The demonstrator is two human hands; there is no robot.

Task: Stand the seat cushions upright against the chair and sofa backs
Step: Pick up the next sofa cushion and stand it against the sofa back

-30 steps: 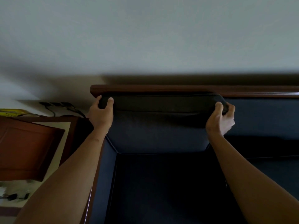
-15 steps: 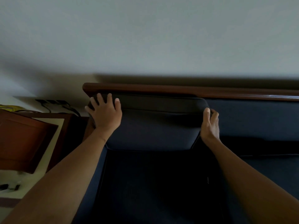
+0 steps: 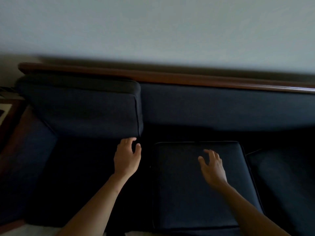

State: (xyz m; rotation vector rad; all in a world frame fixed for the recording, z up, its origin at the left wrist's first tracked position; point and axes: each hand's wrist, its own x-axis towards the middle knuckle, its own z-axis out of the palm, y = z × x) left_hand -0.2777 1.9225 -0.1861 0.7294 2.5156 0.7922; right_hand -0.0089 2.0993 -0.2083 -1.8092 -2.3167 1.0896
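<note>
Dim living room of a home, seen over a sofa

A long sofa in dark blue fabric, topped by a polished wooden rail, is set against a plain pale wall. Loose seat cushions are seen on it, and a wooden side table is glimpsed at its left end.

The sofa back is plain dark navy fabric, capped along its top by a reddish-brown wooden rail. The upright cushion leaning against the sofa back and the flat cushion below the sofa back share the same unpatterned navy. Above the rail, the wall is uniform pale grey.
</note>
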